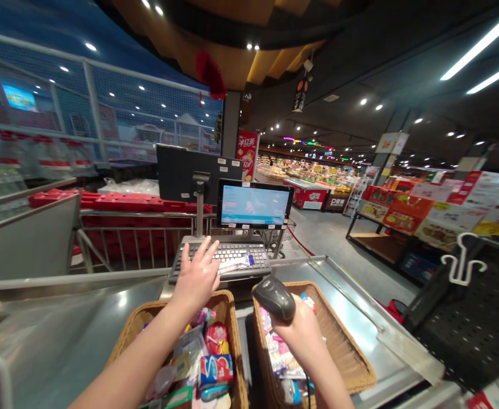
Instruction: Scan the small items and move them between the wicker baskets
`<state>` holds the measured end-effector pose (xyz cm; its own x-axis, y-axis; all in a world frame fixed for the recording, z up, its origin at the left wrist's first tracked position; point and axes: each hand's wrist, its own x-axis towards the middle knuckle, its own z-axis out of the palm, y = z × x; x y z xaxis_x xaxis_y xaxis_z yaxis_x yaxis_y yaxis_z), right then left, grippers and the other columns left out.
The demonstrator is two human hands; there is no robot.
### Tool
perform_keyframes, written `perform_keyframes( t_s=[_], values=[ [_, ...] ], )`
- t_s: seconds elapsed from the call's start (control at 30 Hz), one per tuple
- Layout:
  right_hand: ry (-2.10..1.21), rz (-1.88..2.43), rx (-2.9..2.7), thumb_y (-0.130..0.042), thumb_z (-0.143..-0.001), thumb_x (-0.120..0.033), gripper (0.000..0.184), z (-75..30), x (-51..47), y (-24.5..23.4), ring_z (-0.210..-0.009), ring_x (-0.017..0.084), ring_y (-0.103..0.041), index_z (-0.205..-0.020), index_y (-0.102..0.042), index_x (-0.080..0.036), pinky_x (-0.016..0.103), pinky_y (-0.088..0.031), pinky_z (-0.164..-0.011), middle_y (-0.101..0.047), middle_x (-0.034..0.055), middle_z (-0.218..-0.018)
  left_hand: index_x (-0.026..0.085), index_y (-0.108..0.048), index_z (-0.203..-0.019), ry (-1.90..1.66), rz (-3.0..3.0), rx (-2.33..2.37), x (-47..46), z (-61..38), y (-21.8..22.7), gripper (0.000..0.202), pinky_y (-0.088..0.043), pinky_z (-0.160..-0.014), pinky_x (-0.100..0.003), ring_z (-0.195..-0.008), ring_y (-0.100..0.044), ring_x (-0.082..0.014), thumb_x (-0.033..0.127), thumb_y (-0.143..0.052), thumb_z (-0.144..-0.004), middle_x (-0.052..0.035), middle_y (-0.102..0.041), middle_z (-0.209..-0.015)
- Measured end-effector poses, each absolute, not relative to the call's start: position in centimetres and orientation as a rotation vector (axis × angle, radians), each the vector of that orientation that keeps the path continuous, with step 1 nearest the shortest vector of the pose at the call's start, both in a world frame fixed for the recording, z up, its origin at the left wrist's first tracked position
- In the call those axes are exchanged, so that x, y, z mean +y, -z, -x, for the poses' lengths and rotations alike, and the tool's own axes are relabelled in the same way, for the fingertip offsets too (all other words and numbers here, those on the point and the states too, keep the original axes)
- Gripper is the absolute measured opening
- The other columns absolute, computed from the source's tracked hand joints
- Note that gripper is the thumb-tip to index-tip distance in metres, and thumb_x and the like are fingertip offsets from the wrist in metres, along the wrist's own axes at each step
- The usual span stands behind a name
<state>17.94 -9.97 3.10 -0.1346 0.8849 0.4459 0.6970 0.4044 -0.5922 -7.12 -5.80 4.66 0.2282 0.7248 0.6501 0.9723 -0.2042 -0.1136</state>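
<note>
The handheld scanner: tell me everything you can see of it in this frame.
The handheld scanner is dark, nearly black, with a smooth, rounded head that looks like glossy plastic. The right hand grips it, hiding most of the handle. Its head points forward and leftward, appearing over the far left corner of the right-hand wicker basket. A thin dark cable below the wrist may be its cord. The scanning window is not visible.

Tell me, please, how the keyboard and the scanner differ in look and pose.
The keyboard rests below the lit screen, while the scanner is held up in the right hand. The keyboard is long, flat and covered in pale keys; the scanner is smaller, with a smooth, rounded head. The left hand is spread over the keyboard, whereas the scanner is gripped. Both have dark casings.
</note>
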Motion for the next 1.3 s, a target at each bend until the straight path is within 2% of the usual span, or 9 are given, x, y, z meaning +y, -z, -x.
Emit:
perform_keyframes(
  t_s=[0.37, 0.6, 0.77, 0.97, 1.13, 1.3],
  values=[
    [-0.39, 1.396, -1.915, -0.055, -0.07, -0.016, 0.011, -16.5, -10.8, -2.0, -0.077, 0.022, -0.064, -0.076, -0.064, -0.017, 0.029, -0.046, -0.071, -0.069, 0.006, -0.079, 0.018, -0.068, -0.077, 0.484, 2.068, -1.729, -8.6, 10.3, -1.1, 0.006, -0.012, -0.115, -0.067, -0.143, -0.031, -0.0342, 0.019, -0.062, -0.078, -0.0151, -0.051, -0.145],
    [-0.478, 1.374, -1.925, -0.055, -0.068, -0.014, 0.017, -14.8, -11.2, -1.4, -0.077, 0.022, -0.065, -0.081, -0.066, -0.017, 0.028, -0.047, -0.071, -0.07, 0.0051, -0.081, 0.02, -0.073, -0.082, 0.268, 2.141, -1.932, -11.2, 12.4, 2.0, 0.012, -0.017, -0.113, -0.067, -0.142, -0.034, -0.0352, 0.019, -0.063, -0.076, -0.0148, -0.054, -0.142],
    [-0.49, 1.367, -1.946, -0.057, -0.066, -0.015, 0.016, -13.6, -11.2, -0.9, -0.078, 0.023, -0.065, -0.08, -0.064, -0.018, 0.029, -0.047, -0.071, -0.071, 0.0048, -0.082, 0.019, -0.075, -0.092, 0.202, 2.201, -2.023, -13.1, 13.5, 4.3, 0.021, -0.015, -0.114, -0.066, -0.141, -0.035, -0.036, 0.02, -0.06, -0.076, -0.0144, -0.056, -0.14],
    [-0.571, 1.348, -1.92, -0.057, -0.065, -0.014, 0.017, -12.7, -11.6, -0.7, -0.078, 0.024, -0.065, -0.079, -0.063, -0.02, 0.031, -0.049, -0.071, -0.071, 0.0039, -0.082, 0.018, -0.075, -0.095, 0.151, 2.214, -2.195, -15.2, 14.0, 5.7, 0.025, -0.014, -0.115, -0.065, -0.143, -0.032, -0.0366, 0.024, -0.063, -0.074, -0.0153, -0.049, -0.146],
    [-0.612, 1.36, -1.87, -0.059, -0.065, -0.016, 0.014, -13.6, -11.6, 0.2, -0.073, 0.022, -0.065, -0.077, -0.063, -0.019, 0.03, -0.049, -0.068, -0.07, 0.0031, -0.078, 0.021, -0.07, -0.112, 0.246, 2.214, -2.148, -15.9, 13.4, 5.9, 0.036, -0.018, -0.114, -0.065, -0.144, -0.03, -0.0366, 0.032, -0.062, -0.079, -0.0149, -0.043, -0.15],
    [-0.536, 1.487, -1.791, -0.06, -0.067, -0.021, 0.01, -17.6, -11.9, 0.5, -0.073, 0.022, -0.066, -0.075, -0.065, -0.019, 0.03, -0.05, -0.068, -0.071, 0.0044, -0.077, 0.023, -0.07, -0.112, 0.389, 2.32, -1.962, -14.5, 11.2, 6.2, 0.034, -0.021, -0.112, -0.067, -0.141, -0.034, -0.0373, 0.036, -0.06, -0.082, -0.0137, -0.048, -0.148]
  ],
)
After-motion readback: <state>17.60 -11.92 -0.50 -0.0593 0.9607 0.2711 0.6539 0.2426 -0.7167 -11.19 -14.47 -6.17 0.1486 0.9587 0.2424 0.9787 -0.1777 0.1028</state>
